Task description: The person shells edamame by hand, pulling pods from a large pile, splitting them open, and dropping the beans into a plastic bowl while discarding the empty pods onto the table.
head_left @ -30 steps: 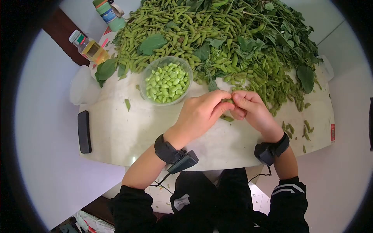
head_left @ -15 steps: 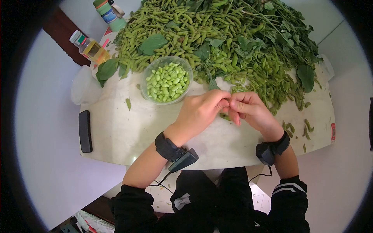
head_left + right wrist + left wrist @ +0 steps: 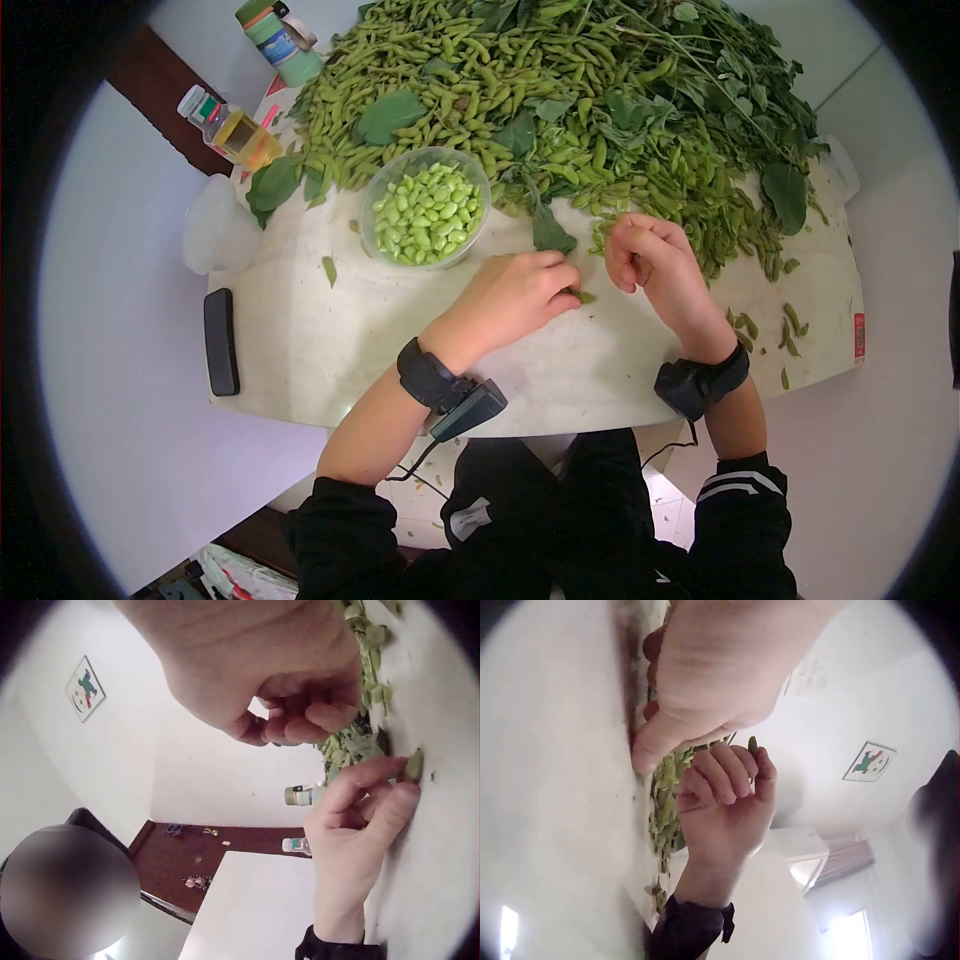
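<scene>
Two hands work apart at a desk [image 3: 330, 340] heaped with green pods, each closed on one pod.

The left hand [image 3: 515, 295] pinches an edamame pod [image 3: 584, 297] flat against the desk, while the right hand [image 3: 652, 262], raised just beside it, curls its fingers round a second pod [image 3: 752, 745]. Only the left wrist view shows that pod's tip poking out; from the head its knuckles hide it. A loose leaf [image 3: 550, 235] lies between the hands and the bowl [image 3: 366, 205] of shelled beans, with the heap of pods and stalks [image 3: 560, 90] behind. A bottle [image 3: 235, 130] and a black phone [image 3: 221, 342] sit along the left edge, and stray pods [image 3: 790, 330] lie to the right. The right wrist view shows the pinch up close, though its own hand blocks much of the frame.
</scene>
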`<action>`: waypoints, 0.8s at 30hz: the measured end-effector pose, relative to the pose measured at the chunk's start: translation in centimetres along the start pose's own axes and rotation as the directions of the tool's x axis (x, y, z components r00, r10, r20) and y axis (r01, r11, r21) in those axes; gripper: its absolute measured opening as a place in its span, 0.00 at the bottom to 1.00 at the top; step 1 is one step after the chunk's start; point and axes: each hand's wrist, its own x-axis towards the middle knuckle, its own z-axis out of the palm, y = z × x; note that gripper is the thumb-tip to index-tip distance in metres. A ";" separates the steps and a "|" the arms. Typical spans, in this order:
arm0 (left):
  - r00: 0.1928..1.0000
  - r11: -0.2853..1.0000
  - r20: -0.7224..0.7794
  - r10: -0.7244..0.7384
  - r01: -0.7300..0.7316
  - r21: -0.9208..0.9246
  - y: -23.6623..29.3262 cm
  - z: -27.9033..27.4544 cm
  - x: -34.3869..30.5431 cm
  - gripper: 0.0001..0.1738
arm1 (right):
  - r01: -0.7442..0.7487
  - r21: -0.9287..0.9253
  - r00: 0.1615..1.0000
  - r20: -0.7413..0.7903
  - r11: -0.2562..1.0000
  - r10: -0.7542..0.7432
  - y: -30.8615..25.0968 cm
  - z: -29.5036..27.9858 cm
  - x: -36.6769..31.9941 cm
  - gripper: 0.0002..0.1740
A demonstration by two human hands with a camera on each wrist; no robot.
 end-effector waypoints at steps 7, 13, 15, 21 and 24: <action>0.978 0.966 -0.107 -0.177 0.152 -0.207 0.4 0.3 0.3 0.09 | 0.011 -0.042 1.000 -0.020 0.999 -0.011 0.0 0.1 -0.1 0.13; 0.951 0.847 -0.074 -0.300 0.229 -0.480 0.5 -0.3 0.4 0.11 | 0.004 -0.165 0.999 0.039 0.986 0.002 0.2 0.1 0.0 0.15; 0.954 0.857 -0.079 -0.290 0.222 -0.465 0.5 -0.5 0.4 0.11 | 0.004 -0.186 0.998 0.064 0.983 0.008 0.7 0.0 0.1 0.16; 0.944 0.834 -0.092 -0.316 0.230 -0.501 0.6 -0.6 0.5 0.11 | -0.037 -0.211 0.984 0.165 0.977 0.073 0.8 0.1 0.0 0.17; 0.950 0.835 -0.120 -0.287 0.187 -0.517 0.4 -0.2 0.4 0.12 | -0.031 -0.223 0.982 0.173 0.974 0.071 0.8 0.2 -0.1 0.18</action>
